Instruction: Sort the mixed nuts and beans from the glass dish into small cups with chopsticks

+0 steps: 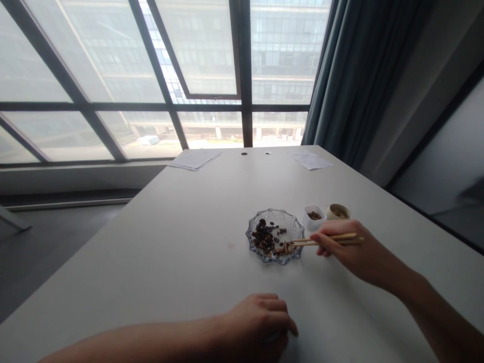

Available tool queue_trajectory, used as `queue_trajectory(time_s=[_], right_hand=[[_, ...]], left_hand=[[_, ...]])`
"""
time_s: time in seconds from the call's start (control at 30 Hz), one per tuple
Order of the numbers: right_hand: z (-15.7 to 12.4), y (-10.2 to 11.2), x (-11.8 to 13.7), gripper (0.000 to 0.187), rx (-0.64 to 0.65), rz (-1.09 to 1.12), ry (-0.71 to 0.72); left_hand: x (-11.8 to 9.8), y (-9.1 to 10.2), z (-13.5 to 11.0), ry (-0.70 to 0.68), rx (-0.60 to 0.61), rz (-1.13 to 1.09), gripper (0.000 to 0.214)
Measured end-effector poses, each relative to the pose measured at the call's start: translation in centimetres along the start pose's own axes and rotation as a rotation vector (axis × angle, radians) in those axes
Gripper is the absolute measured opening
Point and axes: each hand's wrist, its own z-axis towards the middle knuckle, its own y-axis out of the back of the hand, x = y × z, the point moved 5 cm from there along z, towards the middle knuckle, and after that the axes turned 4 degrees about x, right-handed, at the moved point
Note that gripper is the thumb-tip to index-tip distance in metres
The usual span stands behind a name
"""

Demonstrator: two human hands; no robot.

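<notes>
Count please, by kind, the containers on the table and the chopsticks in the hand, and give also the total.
Glass dish: 1
White tub: 1
Round cup: 1
Chopsticks, in the right hand: 2
Total: 5

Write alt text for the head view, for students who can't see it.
The right hand holds chopsticks over a glass dish of dark and tan pieces, near two small containers; the left hand lies on the white table.

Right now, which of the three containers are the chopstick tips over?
The scalloped glass dish, clear and widest, unlike the smaller white cup and cream cup.
</notes>
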Motion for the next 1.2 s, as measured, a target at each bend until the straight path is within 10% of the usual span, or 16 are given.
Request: queue_trajectory(time_s=[0.9,1.2], right_hand=[[0.1,-0.5,-2.4,0.048,-0.14,0.106,-0.007],[-2.4,5.7,-5.2,0.043,-0.643,0.08,-0.094]], left_hand=[[0.0,0.0,0.0,0.008,-0.01,0.005,0.027],[0.0,0.0,-0.1,0.019,0.011,0.0,0.027]])
